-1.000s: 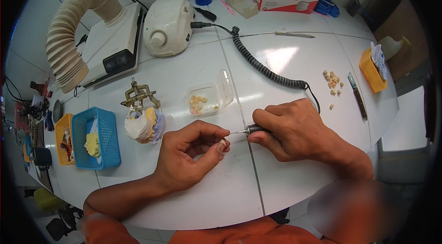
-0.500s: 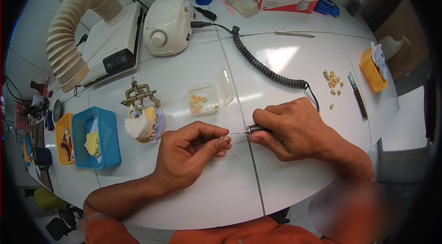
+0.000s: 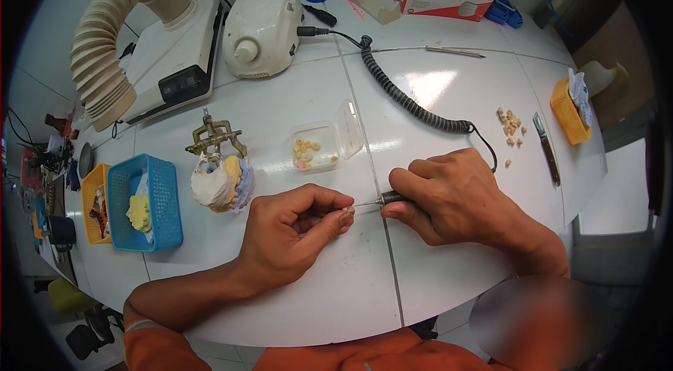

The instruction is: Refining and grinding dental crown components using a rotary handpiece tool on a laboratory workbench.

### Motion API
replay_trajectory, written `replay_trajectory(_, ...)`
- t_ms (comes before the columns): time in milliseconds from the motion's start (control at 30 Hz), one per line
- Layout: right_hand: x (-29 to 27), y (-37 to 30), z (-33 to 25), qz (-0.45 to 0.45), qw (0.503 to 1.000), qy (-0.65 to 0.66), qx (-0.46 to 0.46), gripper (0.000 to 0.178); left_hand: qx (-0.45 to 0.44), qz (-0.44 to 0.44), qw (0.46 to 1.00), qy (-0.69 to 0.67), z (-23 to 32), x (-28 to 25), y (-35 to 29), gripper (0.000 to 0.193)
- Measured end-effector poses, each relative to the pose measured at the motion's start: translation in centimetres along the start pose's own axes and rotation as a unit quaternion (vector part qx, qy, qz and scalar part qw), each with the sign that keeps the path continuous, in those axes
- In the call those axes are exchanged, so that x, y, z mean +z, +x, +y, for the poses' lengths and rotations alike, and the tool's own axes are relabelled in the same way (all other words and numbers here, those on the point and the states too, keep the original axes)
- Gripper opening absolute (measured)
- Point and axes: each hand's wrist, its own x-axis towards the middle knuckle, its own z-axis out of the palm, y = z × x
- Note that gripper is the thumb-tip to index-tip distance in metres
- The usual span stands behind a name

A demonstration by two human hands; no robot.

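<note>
Between the thumb and fingers of my left hand (image 3: 284, 234) is a small pale artificial tooth (image 3: 348, 209), mostly covered by the fingertips. My right hand (image 3: 449, 196) is wrapped round a dark rotary handpiece (image 3: 392, 197). Its thin metal bur (image 3: 368, 202) points left and reaches the tooth at my left fingertips; whether they touch is too small to tell. Beyond my hands stands a clear plastic box (image 3: 315, 169) with its lid open and several artificial teeth (image 3: 306, 149) inside. A brass articulator (image 3: 214, 134) carrying a white, yellow and lilac dental model (image 3: 214, 185) sits left of it.
A coiled cable (image 3: 403, 101) runs from the handpiece toward a white control unit (image 3: 259, 31). Loose teeth (image 3: 510, 122) and a knife (image 3: 546, 150) lie at the right. Blue (image 3: 147, 245) and yellow (image 3: 94, 231) baskets stand left; a dust extractor with hose (image 3: 98, 42) stands behind.
The whole view has shifted slightly, with the table items a little higher and mostly further right. Both hands keep their grips, and the bur stays by the tooth.
</note>
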Motion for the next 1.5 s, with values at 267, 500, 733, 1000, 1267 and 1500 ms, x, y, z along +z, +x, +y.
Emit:
replay_trajectory(267, 0.1, 0.05, -0.14, 0.01, 1.0, -0.001, -0.006, 0.042, -0.004, -0.005, 1.0, -0.002, 0.04, -0.05, -0.09, 0.017)
replay_trajectory(500, 0.22, 0.03, -0.18, 0.017, 1.0, -0.001, -0.009, 0.041, -0.003, -0.011, 1.0, 0.012, 0.08, -0.11, -0.08, 0.017)
replay_trajectory(733, 0.1, 0.06, -0.26, 0.01, 1.0, 0.001, -0.008, 0.041, 0.007, -0.014, 1.0, 0.013, -0.12, -0.11, -0.1, 0.018)
replay_trajectory(1000, 0.08, 0.07, -0.15, 0.005, 1.0, 0.004, -0.014, 0.04, 0.009, -0.016, 1.0, 0.017, -0.01, -0.15, -0.15, 0.017)
replay_trajectory(1267, 0.17, 0.06, -0.04, 0.009, 1.0, 0.002, -0.02, 0.039, 0.006, -0.015, 1.0, 0.014, -0.15, -0.12, -0.22, 0.017)
replay_trajectory(1500, 0.08, 0.02, 0.05, 0.006, 1.0, 0.004, -0.023, 0.039, 0.005, -0.018, 1.0, 0.023, 0.16, -0.13, -0.19, 0.017)
